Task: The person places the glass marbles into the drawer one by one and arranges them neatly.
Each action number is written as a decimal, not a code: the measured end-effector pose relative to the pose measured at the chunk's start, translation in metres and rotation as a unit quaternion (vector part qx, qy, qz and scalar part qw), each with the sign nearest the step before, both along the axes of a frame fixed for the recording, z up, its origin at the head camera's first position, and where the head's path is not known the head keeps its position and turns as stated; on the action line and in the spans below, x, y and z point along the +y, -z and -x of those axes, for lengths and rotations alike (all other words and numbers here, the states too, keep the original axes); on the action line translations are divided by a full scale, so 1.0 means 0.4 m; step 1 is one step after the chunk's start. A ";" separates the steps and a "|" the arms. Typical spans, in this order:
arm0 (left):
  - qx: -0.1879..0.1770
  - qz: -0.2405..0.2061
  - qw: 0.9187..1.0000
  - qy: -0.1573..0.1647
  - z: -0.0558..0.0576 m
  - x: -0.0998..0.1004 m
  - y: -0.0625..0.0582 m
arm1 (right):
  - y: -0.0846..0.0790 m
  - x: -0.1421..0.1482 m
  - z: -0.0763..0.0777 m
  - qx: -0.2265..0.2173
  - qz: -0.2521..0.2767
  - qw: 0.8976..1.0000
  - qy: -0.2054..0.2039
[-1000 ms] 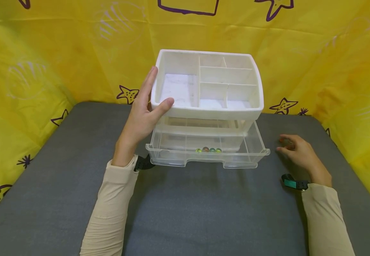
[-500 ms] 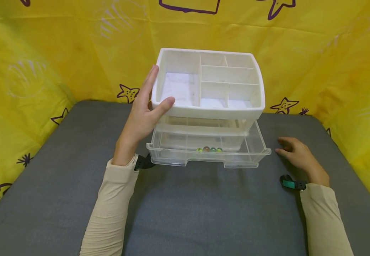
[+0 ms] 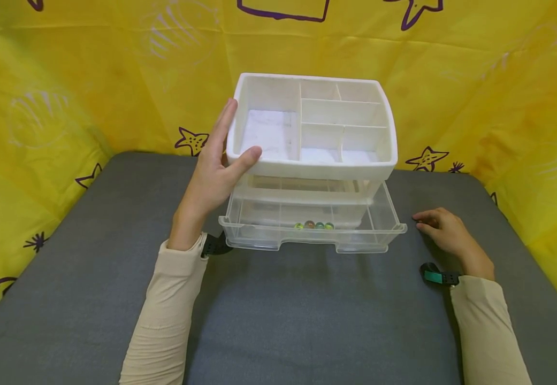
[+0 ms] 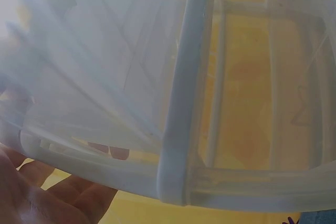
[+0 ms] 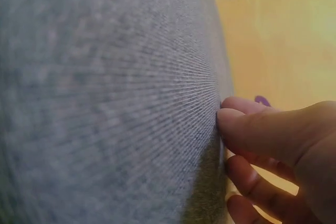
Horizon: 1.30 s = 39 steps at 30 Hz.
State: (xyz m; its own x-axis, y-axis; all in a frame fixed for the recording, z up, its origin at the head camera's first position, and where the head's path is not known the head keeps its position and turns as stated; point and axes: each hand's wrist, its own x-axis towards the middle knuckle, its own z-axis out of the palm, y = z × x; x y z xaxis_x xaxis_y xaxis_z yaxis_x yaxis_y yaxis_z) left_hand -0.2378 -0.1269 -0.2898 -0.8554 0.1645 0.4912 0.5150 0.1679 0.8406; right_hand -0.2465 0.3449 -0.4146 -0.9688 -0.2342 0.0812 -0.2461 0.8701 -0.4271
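Note:
A white plastic drawer organizer stands in the middle, its top divided into several compartments. Its clear drawer is pulled out at the front, and several glass marbles lie in it. My left hand holds the organizer's left end, thumb over the front rim and fingers along the side. At the right, my right hand is low over the table, apart from the drawer. In the right wrist view its thumb and index finger come close together at the tabletop; whatever may be between them is hidden.
A dark grey cloth covers the table. Yellow fabric with starfish and shell drawings hangs behind and at both sides. Black straps circle both wrists. The open drawer juts out toward the front.
My right hand has come slightly down and toward the left, and its thumb and index finger have drawn nearer each other. The left hand, organizer and marbles stay as they were.

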 end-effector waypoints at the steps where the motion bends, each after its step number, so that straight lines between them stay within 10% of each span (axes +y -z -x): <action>1: -0.001 0.000 1.000 0.000 0.000 0.000 0.000 | -0.001 0.000 0.000 0.000 -0.001 1.000 0.000; 21: 0.003 0.003 1.000 0.003 0.001 0.000 0.003 | -0.033 -0.020 -0.014 -0.037 0.035 0.998 0.033; 39: 0.005 0.003 1.000 0.001 0.001 -0.002 -0.001 | -0.137 -0.071 -0.042 0.044 0.074 0.996 0.014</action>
